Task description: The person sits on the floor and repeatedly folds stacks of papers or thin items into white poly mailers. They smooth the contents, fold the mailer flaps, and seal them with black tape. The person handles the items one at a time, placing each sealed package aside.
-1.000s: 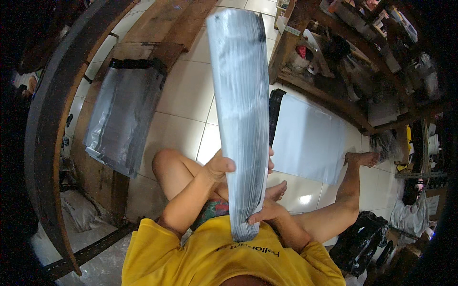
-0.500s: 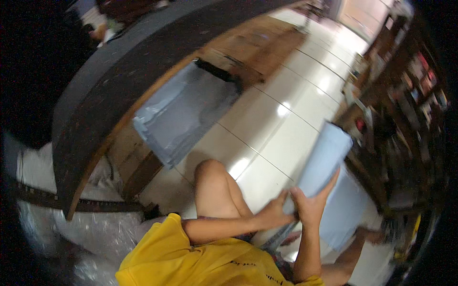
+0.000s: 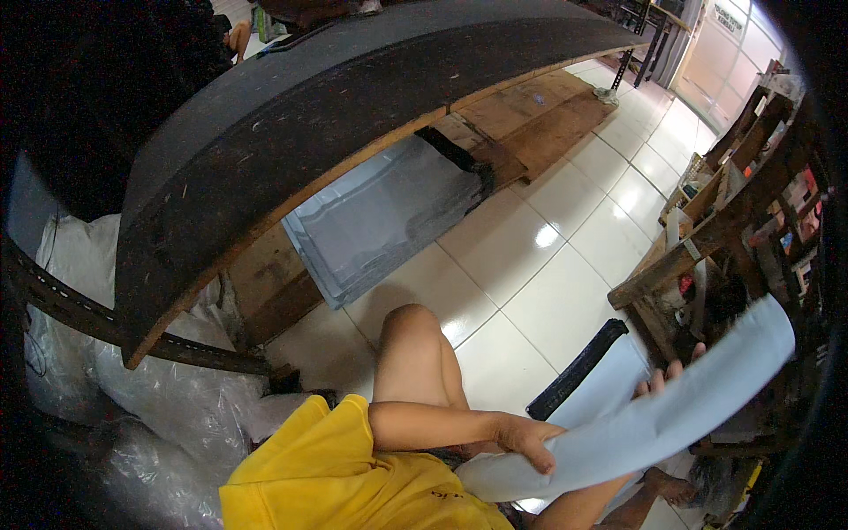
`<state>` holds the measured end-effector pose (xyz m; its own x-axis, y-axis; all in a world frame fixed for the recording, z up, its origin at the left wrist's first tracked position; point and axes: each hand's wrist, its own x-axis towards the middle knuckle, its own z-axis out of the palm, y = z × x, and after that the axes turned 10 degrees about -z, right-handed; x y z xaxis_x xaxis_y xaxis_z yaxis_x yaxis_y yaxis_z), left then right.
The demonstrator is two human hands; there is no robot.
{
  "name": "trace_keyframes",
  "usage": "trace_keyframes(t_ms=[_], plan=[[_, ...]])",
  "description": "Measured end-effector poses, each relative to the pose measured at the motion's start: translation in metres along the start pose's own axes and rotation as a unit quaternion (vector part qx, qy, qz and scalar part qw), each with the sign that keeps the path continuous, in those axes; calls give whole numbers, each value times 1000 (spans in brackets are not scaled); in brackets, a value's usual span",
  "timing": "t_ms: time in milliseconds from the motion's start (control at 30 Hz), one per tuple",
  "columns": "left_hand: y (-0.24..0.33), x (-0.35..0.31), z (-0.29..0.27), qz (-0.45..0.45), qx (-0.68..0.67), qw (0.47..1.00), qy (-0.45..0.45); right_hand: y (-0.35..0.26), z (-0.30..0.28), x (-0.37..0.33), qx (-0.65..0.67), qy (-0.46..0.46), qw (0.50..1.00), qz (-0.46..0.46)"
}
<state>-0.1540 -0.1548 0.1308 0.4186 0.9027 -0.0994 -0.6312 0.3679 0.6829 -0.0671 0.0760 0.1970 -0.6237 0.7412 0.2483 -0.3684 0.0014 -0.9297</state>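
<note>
A long pale blue sheet (image 3: 662, 433), folded or rolled lengthwise, stretches from my lap up to the right. My left hand (image 3: 528, 442) grips its near end with the thumb on top. Behind the far part are the fingers of my right hand (image 3: 669, 374), curled at its upper edge; the sheet hides the palm. Under it on the floor lies another pale blue sheet or stack (image 3: 609, 375) with a black band (image 3: 579, 367) along its far edge. My bare foot (image 3: 669, 488) is beside it.
A dark-topped table (image 3: 353, 115) curves across the left. Below it, a bluish plastic-covered stack (image 3: 389, 212) with a black edge rests by wooden boards (image 3: 539, 115). Clear plastic bags (image 3: 177, 406) fill the lower left. A cluttered wooden rack (image 3: 680, 256) stands right, along white floor tiles (image 3: 495, 256).
The folded sheet has swung from pointing away to lying across toward the right, closer to me. The black band on the floor now shows. My hands have moved apart; the view has shifted.
</note>
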Motion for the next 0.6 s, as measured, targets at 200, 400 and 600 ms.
trace_keyframes(t_ms=[200,400,600], plan=[[-13,-5,1,10,76,995,69,35,-1,-50,144,146,975,86],[-83,24,-26,-25,-38,970,-237,-19,29,-3,430,-366,823,60],[-25,-17,19,-26,275,899,341,-1,19,-60,53,51,997,26]])
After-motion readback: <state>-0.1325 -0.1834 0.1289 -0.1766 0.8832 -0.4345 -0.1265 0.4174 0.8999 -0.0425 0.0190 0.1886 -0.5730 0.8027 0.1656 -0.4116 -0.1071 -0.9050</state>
